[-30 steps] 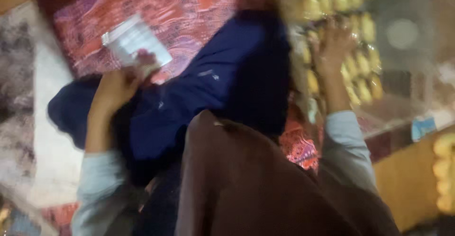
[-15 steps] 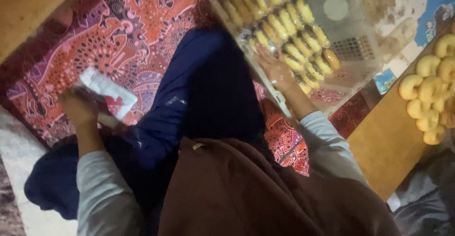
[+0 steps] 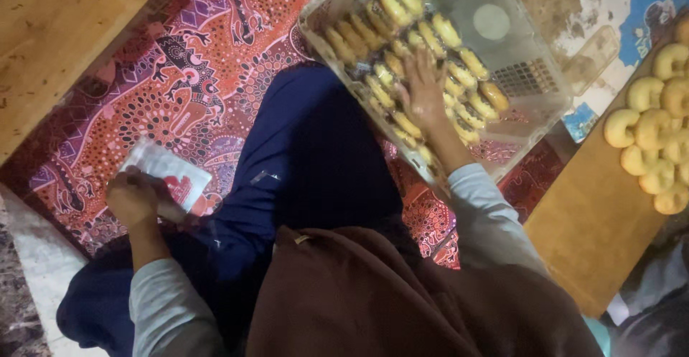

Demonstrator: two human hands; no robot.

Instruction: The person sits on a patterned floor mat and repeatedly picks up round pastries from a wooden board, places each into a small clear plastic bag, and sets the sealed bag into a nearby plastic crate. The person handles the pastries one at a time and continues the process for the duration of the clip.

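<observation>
Head view: the left hand (image 3: 133,198) grips a small white packet (image 3: 166,177) low beside the knee, over the patterned mat (image 3: 179,63). The right hand (image 3: 423,91) lies on pastries (image 3: 402,63) in the clear tray (image 3: 545,106); whether it grips one I cannot tell. Pastries look light and crumbly, best pinched gently at the sides

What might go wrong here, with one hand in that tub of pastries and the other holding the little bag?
The right hand presses on tightly packed pastries; some may get squashed. The clear tub rests tilted against the knee and might tip. The small white bag in the left hand looks loosely held and may slip.
</observation>
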